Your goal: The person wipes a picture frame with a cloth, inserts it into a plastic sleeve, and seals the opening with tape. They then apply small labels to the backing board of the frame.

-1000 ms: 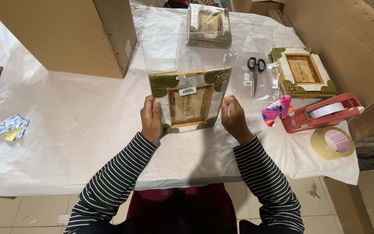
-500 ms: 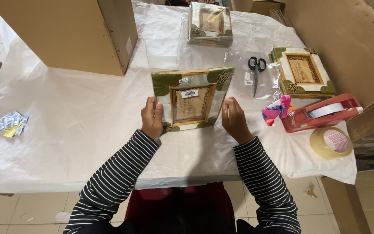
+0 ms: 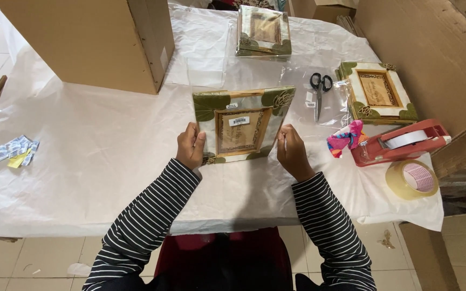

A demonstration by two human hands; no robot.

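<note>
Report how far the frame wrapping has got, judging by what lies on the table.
Done, it seems: one frame in clear wrap lies at the table's far edge. In hand: the left hand and right hand hold a green-cornered frame in a clear bag upright by its sides. Left: a bare frame waits at right, beside the scissors and red tape dispenser.

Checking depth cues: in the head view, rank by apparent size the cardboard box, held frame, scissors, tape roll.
1. cardboard box
2. held frame, gripped by left hand and right hand; raised toward the camera, so somewhat inflated
3. tape roll and scissors: look alike, unranked
</note>
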